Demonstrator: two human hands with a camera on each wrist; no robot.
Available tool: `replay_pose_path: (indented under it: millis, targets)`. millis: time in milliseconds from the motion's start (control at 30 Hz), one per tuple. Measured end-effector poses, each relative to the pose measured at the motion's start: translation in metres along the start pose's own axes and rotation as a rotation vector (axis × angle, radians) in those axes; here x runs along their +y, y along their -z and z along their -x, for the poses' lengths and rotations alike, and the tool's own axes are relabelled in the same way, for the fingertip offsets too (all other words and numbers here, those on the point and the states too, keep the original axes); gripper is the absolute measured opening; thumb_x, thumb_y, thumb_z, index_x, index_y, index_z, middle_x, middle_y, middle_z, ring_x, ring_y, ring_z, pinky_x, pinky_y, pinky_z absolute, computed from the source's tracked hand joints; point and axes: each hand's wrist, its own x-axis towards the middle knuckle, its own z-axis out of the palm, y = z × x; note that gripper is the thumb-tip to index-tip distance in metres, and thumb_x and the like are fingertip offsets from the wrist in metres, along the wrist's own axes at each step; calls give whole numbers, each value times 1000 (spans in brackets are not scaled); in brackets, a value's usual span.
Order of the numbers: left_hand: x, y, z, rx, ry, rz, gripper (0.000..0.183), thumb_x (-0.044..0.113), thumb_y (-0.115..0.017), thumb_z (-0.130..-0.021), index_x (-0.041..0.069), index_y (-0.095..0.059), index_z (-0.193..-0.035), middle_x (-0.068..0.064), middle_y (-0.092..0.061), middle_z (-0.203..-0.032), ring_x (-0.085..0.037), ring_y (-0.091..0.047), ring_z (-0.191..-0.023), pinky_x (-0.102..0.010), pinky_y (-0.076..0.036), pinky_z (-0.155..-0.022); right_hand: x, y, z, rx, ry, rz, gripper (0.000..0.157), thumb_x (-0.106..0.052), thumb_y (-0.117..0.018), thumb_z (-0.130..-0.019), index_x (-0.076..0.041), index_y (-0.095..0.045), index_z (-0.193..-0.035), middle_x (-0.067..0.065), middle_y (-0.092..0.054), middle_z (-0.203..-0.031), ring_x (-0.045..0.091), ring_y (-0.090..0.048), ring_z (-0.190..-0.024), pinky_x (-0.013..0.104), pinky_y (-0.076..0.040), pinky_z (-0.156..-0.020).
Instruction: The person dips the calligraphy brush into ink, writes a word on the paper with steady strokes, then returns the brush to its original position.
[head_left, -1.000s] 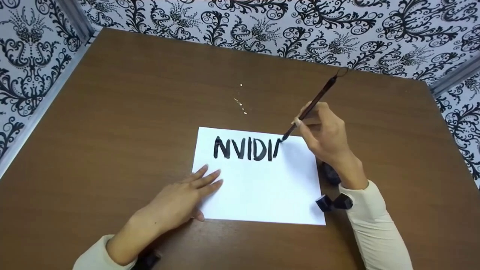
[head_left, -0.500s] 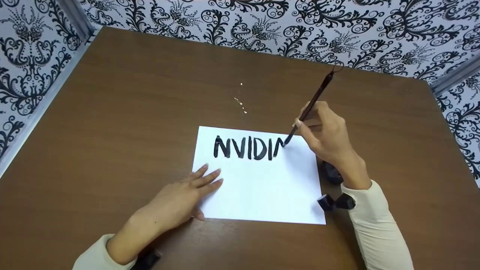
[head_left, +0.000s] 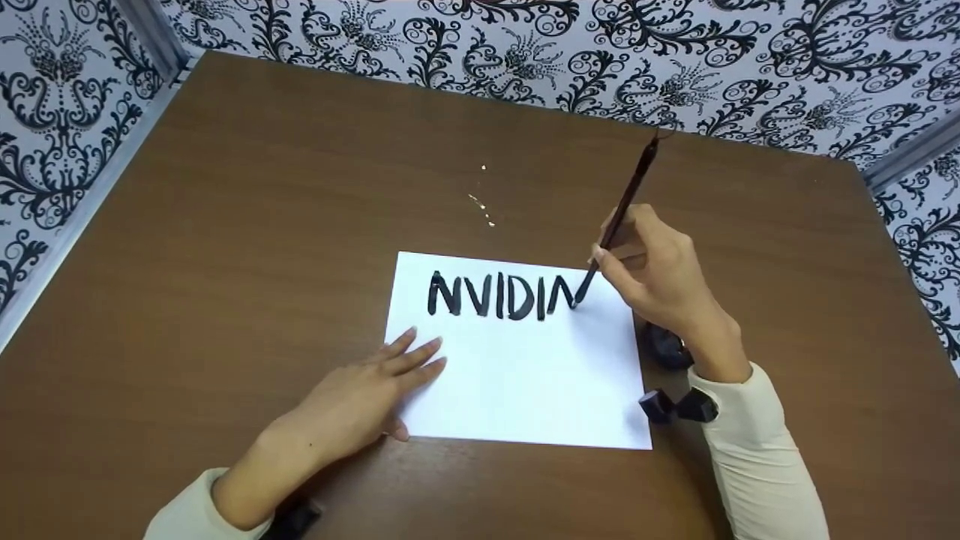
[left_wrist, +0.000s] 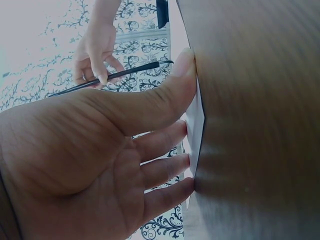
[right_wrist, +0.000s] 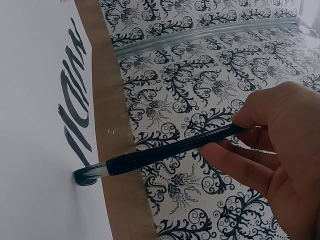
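Note:
My right hand (head_left: 664, 270) pinches the dark handle of a paintbrush (head_left: 628, 187) between thumb and fingers. The brush slants, its loop-ended top up at the back. In the right wrist view its black-wetted bristles (right_wrist: 86, 176) touch the white sheet of paper (head_left: 517, 390). Bold black letters (head_left: 517, 298) reading "NVIDI", then an upside-down V shape, run along the sheet's upper part. The bristles stand at the lower end of that shape's right stroke. My left hand (head_left: 352, 405) rests with spread fingers on the sheet's left edge, its thumb by the lower left corner.
The sheet lies on a brown wooden table (head_left: 262, 187). Small pale flecks (head_left: 482, 206) mark the tabletop behind the paper. Black-and-white patterned panels (head_left: 517, 52) border the table. A black wrist device (head_left: 679, 407) sits at the right cuff, over the sheet's right edge.
The brush tip has moved down and slightly right, drawing the right-hand stroke of the last letter shape. The brush has become more upright. My left hand stays where it was.

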Motion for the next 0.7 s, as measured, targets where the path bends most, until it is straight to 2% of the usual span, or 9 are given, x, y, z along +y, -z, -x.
replay_pose_path:
  millis: [133,467,700]
  targets:
    - [0,1,1,-13,6,3,80,39,-66,-72,8,-45,-143,-6,-31,-153,-32,-24,-140,-36,-50,-53,-1,1,0,-20,-7,8,25,-1,-66,-85,3,-52,-105,9,-64,-92,14,-68,-79,18,-53,-65]
    - [-1,0,1,-4,6,8,81,40,-67,-71,8,-45,-143,-5,-32,-153,-32,-24,-140,-43,-53,-58,-4,1,0,-52,-21,-2,24,-1,-66,-85,3,-52,-104,8,-64,-90,15,-67,-78,18,-53,-66]
    - [-1,0,0,-5,4,10,80,42,-65,-72,8,-46,-142,-6,-32,-153,-33,-24,-140,-46,-53,-60,-8,7,-1,-18,-43,-48,23,1,-66,-85,5,-53,-104,6,-66,-90,17,-68,-76,19,-53,-66]
